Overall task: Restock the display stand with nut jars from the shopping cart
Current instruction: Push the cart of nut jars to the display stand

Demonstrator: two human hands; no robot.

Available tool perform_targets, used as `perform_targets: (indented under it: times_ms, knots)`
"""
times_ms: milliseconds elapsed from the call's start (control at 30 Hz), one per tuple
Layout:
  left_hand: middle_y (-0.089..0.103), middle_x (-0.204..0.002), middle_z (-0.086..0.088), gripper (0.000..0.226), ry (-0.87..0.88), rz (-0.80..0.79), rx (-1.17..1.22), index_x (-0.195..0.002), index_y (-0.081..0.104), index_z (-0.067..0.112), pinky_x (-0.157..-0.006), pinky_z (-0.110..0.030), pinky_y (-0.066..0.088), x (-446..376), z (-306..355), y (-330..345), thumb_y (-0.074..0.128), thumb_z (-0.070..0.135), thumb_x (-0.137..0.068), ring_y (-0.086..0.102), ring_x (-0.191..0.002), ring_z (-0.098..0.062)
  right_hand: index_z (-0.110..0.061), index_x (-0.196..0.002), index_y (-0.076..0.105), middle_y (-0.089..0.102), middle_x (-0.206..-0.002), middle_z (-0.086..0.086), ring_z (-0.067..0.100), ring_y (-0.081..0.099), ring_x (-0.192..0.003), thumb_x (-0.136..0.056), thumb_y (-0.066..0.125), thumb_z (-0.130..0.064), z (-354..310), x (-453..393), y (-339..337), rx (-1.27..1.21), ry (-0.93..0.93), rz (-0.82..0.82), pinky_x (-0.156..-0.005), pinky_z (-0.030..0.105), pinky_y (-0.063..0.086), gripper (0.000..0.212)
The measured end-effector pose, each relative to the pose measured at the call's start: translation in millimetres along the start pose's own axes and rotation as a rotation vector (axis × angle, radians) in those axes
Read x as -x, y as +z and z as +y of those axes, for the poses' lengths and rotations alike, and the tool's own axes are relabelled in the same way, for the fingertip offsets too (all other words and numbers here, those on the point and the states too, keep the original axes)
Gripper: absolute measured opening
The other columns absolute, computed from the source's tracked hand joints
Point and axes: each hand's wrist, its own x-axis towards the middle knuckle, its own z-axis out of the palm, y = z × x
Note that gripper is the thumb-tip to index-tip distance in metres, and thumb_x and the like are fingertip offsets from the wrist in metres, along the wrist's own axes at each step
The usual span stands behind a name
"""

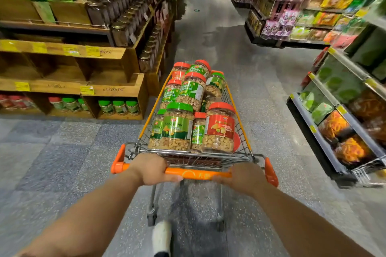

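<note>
A shopping cart [240,123] with an orange handle [196,174] stands in the aisle before me, filled with several clear nut jars. A green-lidded jar [177,127] and a red-lidded jar [220,129] are nearest me. My left hand [151,169] grips the handle's left part. My right hand [242,177] grips its right part. The wooden display stand [117,87] is at the left. Its bottom cubbies hold a few green-lidded jars [119,107], and its middle cubbies look bare.
Dark jars [120,33] fill the stand's upper shelves. Snack racks [342,110] line the right side, with a wire basket [367,170] sticking out low. More shelving [292,16] stands farther back right. Grey tiled floor runs ahead. My shoe [161,236] shows below the cart.
</note>
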Motion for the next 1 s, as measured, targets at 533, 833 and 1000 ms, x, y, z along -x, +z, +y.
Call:
perform_targets:
  times_ms: [533,833,1000]
  knots:
    - [0.059,-0.070,0.002,0.084,0.002,-0.089,-0.018,-0.072,0.055,0.024,-0.062,-0.036,0.048,-215.3,-177.0,-83.7,0.019,0.100,-0.073,0.058,-0.066,-0.017,-0.028,-0.069,0.052,0.061,-0.070,-0.005,0.012,0.061,-0.067,-0.068,0.010,-0.104,37.0,-273.1,-93.7,0.084,0.044,-0.020,-0.066,0.034,0.054,0.086]
    - [0.059,-0.074,0.005,0.074,-0.052,-0.126,0.031,-0.075,0.055,0.027,-0.066,-0.035,0.047,-307.4,-239.3,-115.8,0.026,0.095,-0.078,0.061,-0.075,-0.018,-0.027,-0.060,0.040,0.045,-0.061,-0.006,0.013,0.046,-0.055,-0.057,-0.001,-0.105,65.4,-387.1,-136.8,0.073,-0.026,-0.026,-0.057,0.032,0.040,0.089]
    - [0.066,-0.078,0.002,0.093,-0.057,-0.085,0.046,-0.086,0.063,0.022,-0.070,-0.036,0.055,-350.6,-270.8,-120.2,0.018,0.102,-0.071,0.063,-0.074,-0.016,-0.025,-0.066,0.042,0.052,-0.068,-0.003,0.016,0.053,-0.061,-0.064,0.006,-0.104,81.0,-439.9,-151.8,0.082,-0.066,-0.064,-0.059,0.032,0.042,0.087]
